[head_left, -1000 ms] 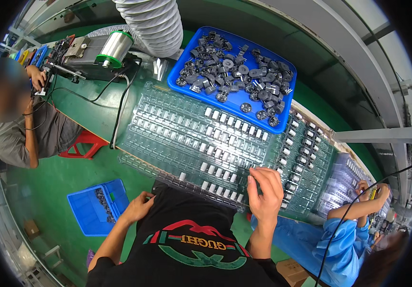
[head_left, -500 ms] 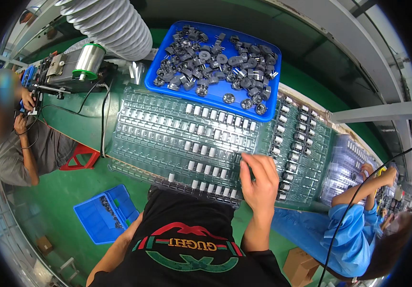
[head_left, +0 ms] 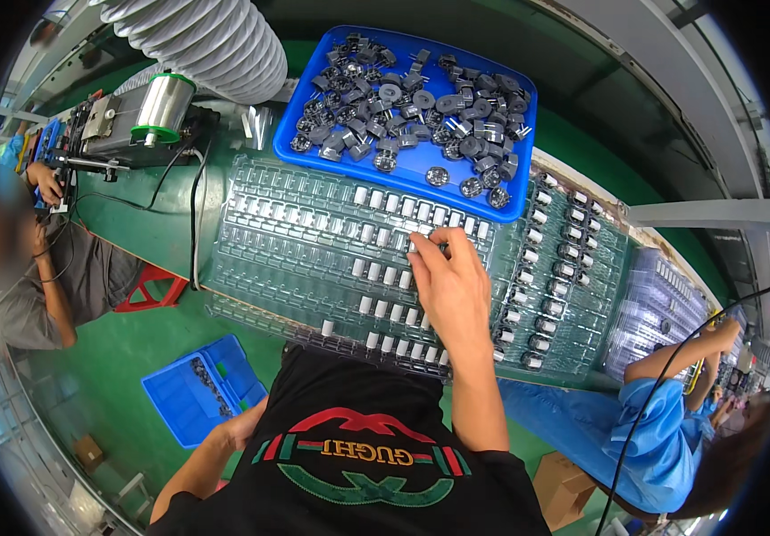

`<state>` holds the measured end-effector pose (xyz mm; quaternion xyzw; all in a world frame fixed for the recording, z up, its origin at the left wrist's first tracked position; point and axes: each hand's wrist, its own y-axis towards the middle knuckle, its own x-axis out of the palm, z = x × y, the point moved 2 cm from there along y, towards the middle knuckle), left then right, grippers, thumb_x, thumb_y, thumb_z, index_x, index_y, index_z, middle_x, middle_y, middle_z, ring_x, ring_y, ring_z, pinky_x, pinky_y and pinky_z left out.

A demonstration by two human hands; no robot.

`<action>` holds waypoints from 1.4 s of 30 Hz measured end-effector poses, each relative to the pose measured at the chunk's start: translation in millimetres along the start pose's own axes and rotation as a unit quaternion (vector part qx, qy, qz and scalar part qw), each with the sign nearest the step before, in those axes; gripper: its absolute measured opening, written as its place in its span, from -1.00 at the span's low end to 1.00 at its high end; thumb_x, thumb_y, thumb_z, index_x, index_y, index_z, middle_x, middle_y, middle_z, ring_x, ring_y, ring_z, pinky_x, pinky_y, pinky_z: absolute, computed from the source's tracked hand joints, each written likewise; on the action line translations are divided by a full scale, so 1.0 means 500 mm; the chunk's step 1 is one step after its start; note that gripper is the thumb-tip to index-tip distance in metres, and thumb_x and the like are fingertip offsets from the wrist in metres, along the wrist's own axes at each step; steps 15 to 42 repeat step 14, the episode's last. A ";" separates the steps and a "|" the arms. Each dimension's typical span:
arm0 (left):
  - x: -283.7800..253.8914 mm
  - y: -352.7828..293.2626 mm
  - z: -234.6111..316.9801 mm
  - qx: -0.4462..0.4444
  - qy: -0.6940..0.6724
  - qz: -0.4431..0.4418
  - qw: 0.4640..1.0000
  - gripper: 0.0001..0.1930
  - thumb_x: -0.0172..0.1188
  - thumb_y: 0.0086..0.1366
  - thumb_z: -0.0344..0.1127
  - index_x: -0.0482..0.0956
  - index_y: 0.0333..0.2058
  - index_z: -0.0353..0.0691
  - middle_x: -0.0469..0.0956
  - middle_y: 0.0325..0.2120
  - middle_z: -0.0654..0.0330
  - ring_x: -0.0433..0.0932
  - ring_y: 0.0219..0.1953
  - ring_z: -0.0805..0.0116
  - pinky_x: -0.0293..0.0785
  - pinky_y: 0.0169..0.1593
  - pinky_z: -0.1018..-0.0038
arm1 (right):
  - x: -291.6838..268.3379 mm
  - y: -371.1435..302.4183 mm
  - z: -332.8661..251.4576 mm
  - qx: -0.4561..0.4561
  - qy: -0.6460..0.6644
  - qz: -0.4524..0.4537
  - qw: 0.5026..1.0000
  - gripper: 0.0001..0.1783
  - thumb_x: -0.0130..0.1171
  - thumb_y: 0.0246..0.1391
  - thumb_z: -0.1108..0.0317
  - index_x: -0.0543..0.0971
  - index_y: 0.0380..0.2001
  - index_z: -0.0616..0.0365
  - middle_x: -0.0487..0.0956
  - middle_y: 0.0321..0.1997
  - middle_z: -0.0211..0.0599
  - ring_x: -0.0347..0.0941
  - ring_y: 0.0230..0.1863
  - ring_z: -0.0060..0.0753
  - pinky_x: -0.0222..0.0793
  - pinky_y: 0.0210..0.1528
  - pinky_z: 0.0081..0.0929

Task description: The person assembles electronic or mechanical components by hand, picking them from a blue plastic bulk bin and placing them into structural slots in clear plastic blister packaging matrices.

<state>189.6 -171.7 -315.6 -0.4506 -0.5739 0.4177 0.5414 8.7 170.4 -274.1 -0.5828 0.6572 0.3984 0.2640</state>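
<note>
My right hand (head_left: pixel 452 290) is over the clear plastic tray (head_left: pixel 264 253) on the green workbench. Its thumb and index finger come together at the second row of small white-faced parts (head_left: pixel 368 234); whatever lies between the fingertips is hidden. More white-faced parts (head_left: pixel 388 312) stand in short rows left of the hand and nearer to me. My left hand (head_left: pixel 244 426) is low beside my black shirt, off the bench, with its fingers mostly out of sight against the cloth. Beyond the tray, a blue bin (head_left: pixel 421 183) holds many loose dark grey round parts (head_left: pixel 403 112).
Another clear tray (head_left: pixel 573 322) with white-faced parts lies to the right. A co-worker in blue (head_left: pixel 662 438) sits beyond it; a person in grey (head_left: pixel 23 295) works at the left near a solder-wire spool (head_left: pixel 164 107). A blue box (head_left: pixel 171 406) is on the floor; a ribbed duct (head_left: pixel 215 45) hangs overhead.
My right hand has moved left and away from me, from the tray's right side to its second row, and its fingers have closed together. My left hand shows more beside my shirt.
</note>
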 end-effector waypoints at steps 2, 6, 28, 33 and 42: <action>-0.061 0.060 -0.036 -0.057 -0.047 -0.032 0.997 -0.29 -0.04 0.35 0.27 0.39 0.19 -0.26 0.47 0.12 0.06 0.52 0.05 0.28 0.45 0.16 0.30 | 0.001 0.012 0.010 0.005 0.008 -0.023 1.000 -0.77 0.25 0.00 0.44 0.64 -0.21 0.08 0.42 -0.26 -0.34 0.47 -0.31 -0.24 0.45 -0.31 -0.24; -0.068 0.074 -0.010 -0.015 -0.002 -0.038 0.999 -0.22 -0.05 0.32 0.32 0.35 0.22 -0.27 0.45 0.14 0.08 0.50 0.08 0.29 0.44 0.17 0.34 | -0.013 0.034 -0.010 -0.041 -0.017 -0.048 0.998 -0.75 0.24 -0.05 0.47 0.65 -0.22 0.07 0.41 -0.34 -0.31 0.48 -0.33 -0.24 0.46 -0.34 -0.24; -0.001 0.033 0.099 -0.013 0.133 -0.057 0.989 -0.22 -0.05 0.33 0.29 0.26 0.28 -0.23 0.44 0.16 0.05 0.45 0.15 0.23 0.35 0.25 0.29 | -0.009 0.018 0.027 -0.059 0.021 -0.033 0.997 -0.73 0.19 -0.10 0.52 0.66 -0.27 0.04 0.43 -0.39 -0.32 0.48 -0.39 -0.24 0.44 -0.39 -0.29; -0.001 0.033 0.099 -0.013 0.133 -0.057 0.989 -0.22 -0.05 0.33 0.29 0.26 0.28 -0.23 0.44 0.16 0.05 0.45 0.15 0.23 0.35 0.25 0.29 | -0.009 0.018 0.027 -0.059 0.021 -0.033 0.997 -0.73 0.19 -0.10 0.52 0.66 -0.27 0.04 0.43 -0.39 -0.32 0.48 -0.39 -0.24 0.44 -0.39 -0.29; -0.001 0.033 0.099 -0.013 0.133 -0.057 0.989 -0.22 -0.05 0.33 0.29 0.26 0.28 -0.23 0.44 0.16 0.05 0.45 0.15 0.23 0.35 0.25 0.29 | -0.009 0.018 0.027 -0.059 0.021 -0.033 0.997 -0.73 0.19 -0.10 0.52 0.66 -0.27 0.04 0.43 -0.39 -0.32 0.48 -0.39 -0.24 0.44 -0.39 -0.29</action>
